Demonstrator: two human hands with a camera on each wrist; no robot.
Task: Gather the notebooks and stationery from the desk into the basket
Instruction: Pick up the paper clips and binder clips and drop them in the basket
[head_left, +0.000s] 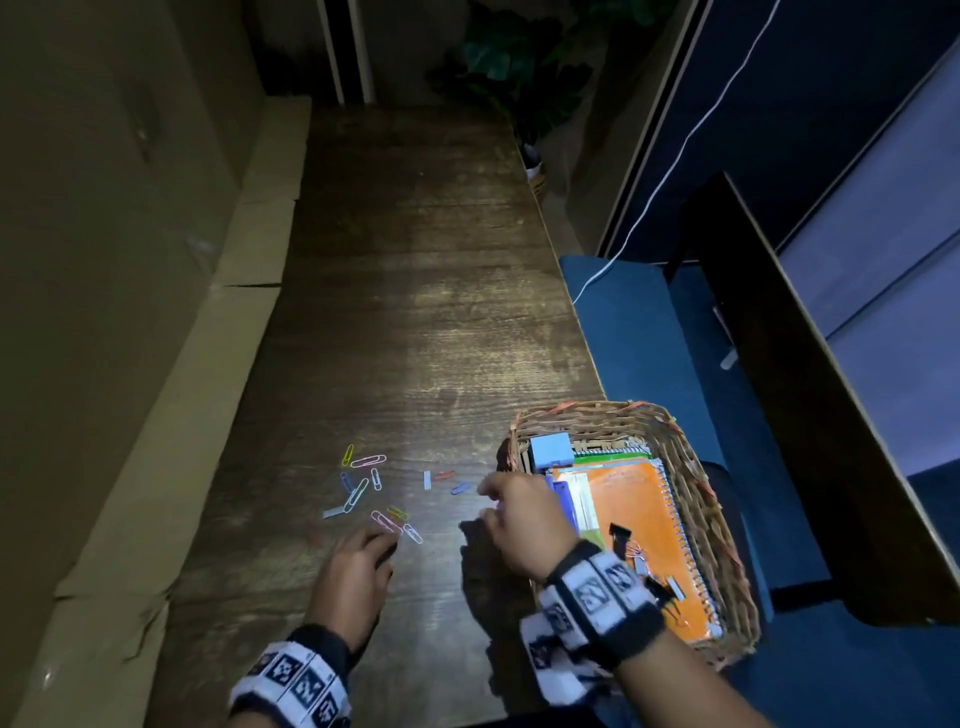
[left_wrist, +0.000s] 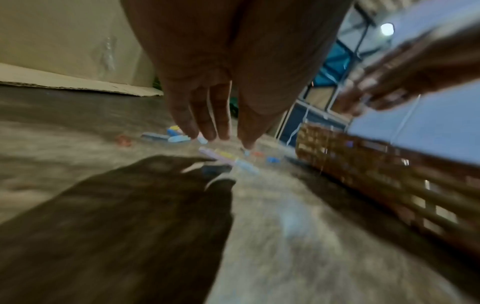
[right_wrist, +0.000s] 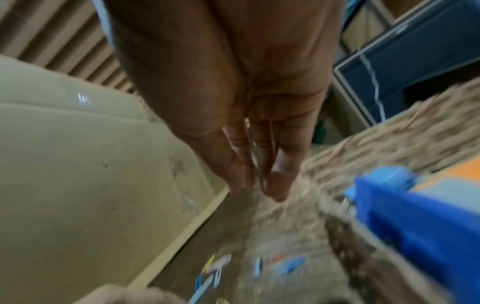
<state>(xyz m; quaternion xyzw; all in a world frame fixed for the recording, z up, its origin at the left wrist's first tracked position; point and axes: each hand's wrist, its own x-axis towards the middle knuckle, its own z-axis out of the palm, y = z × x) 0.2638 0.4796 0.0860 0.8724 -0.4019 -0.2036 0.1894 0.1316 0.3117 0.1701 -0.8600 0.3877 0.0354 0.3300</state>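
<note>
Both wrist views motion-blurred; paper clips (left_wrist: 223, 156) smeared; basket (right_wrist: 363, 236) cut off.

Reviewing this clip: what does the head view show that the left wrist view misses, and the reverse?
Only the head view shows inside the basket: an orange notebook, a light blue box and black binder clips. It also shows both wristbands.

Only the left wrist view shows the left hand from beneath, fingers straight, tips just above the desk, and the basket's outer wall from the side.

Both show coloured paper clips scattered on the desk and the right hand near the basket.
</note>
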